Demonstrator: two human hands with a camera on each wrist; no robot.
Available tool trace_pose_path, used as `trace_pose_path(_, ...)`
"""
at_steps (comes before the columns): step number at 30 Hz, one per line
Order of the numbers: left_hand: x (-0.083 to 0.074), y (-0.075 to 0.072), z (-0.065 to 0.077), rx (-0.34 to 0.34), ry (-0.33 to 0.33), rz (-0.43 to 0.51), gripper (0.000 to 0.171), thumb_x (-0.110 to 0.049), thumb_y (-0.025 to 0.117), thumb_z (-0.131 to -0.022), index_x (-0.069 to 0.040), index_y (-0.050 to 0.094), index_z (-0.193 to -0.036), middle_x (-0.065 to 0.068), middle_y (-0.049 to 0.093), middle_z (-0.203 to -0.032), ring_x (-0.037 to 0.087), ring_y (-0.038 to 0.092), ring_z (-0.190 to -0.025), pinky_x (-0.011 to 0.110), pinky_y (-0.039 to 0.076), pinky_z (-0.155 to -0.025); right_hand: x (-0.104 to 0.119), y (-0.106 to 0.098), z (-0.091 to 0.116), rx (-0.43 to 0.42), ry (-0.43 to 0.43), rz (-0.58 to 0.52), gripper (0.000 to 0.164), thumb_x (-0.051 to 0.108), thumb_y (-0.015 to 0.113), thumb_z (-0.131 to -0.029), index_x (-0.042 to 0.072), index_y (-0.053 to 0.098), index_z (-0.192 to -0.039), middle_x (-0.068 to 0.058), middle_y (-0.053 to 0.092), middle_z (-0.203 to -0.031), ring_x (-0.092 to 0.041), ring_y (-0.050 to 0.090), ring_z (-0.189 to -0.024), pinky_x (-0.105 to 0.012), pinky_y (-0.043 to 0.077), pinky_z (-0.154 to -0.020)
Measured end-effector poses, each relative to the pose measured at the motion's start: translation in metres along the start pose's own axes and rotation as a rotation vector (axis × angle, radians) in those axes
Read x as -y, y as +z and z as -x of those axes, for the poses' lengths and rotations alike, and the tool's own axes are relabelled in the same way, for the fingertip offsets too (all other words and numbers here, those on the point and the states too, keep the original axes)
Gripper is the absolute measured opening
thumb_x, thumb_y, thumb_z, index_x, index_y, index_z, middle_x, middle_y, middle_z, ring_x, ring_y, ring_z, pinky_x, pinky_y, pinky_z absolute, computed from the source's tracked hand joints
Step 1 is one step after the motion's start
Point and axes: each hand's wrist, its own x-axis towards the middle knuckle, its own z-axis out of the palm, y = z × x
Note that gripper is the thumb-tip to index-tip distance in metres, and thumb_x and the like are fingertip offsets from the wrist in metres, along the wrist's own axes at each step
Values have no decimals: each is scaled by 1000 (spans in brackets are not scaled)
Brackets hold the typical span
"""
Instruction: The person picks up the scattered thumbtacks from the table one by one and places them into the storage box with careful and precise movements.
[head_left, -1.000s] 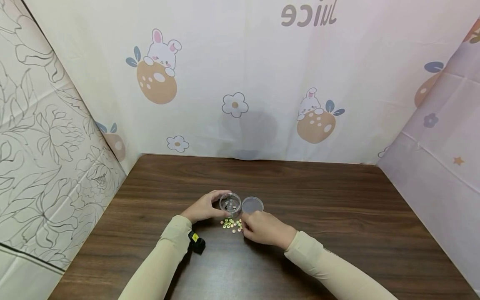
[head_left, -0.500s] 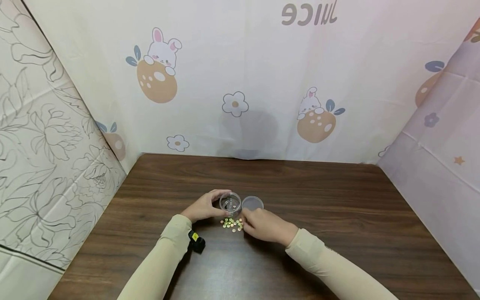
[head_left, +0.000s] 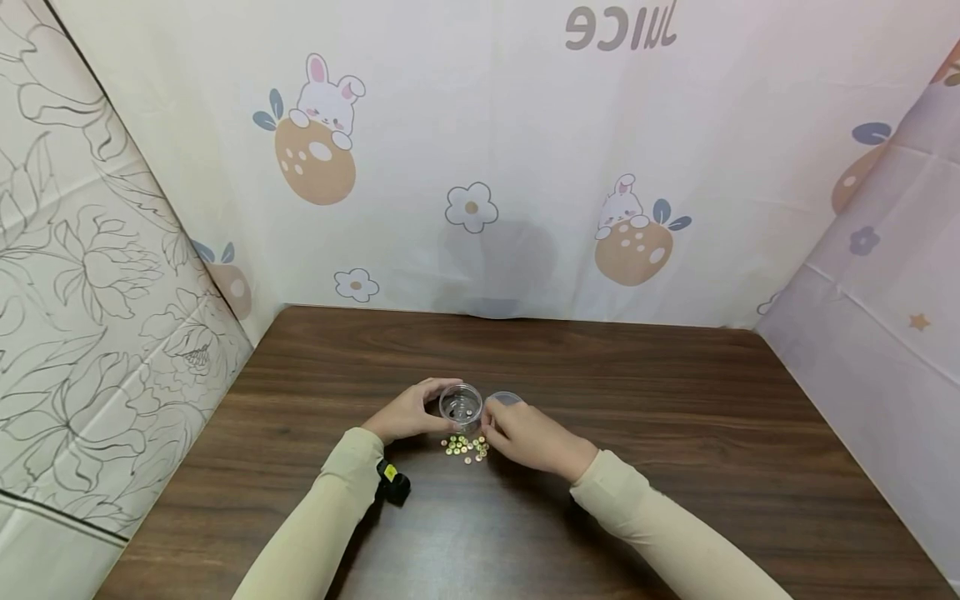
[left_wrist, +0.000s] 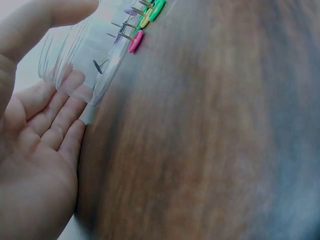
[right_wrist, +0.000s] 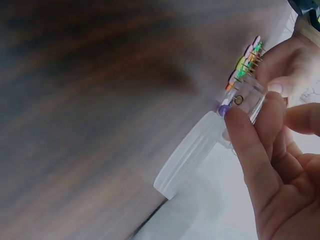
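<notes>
My left hand [head_left: 411,414] grips a small clear round plastic jar [head_left: 461,417] between thumb and fingers, steadying it upright on the table. A metal-pointed thumbtack [left_wrist: 99,66] shows through its wall in the left wrist view. Right in front of the jar lie several round-headed thumbtacks [head_left: 464,450], pink, green, yellow and orange, points up. My right hand [head_left: 534,442] has its fingers curled beside the jar's right rim. A purple thumbtack [right_wrist: 223,109] shows at its fingertips in the right wrist view. The clear round lid [right_wrist: 186,154] lies right of the jar, partly hidden by that hand in the head view.
A dark brown wood-grain table [head_left: 675,433] carries everything. A black device with a yellow mark [head_left: 393,483] is at my left wrist. Patterned cloth sheets [head_left: 480,150] hang behind the table and at both sides.
My right hand has moved slightly away from me, from the thumbtacks up to the jar's right rim, covering more of the lid. The left hand and the jar have stayed in place.
</notes>
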Motion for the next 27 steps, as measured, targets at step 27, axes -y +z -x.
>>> trace_pose_path(27, -33, -4, 13, 38, -17, 19, 73, -20, 74, -80, -8, 38, -142, 14, 36, -142, 27, 39, -124, 51, 35, -101, 3, 1, -33, 11, 35, 0, 6, 14, 51, -94, 14, 56, -90, 8, 52, -61, -1, 42, -45, -19, 39, -43)
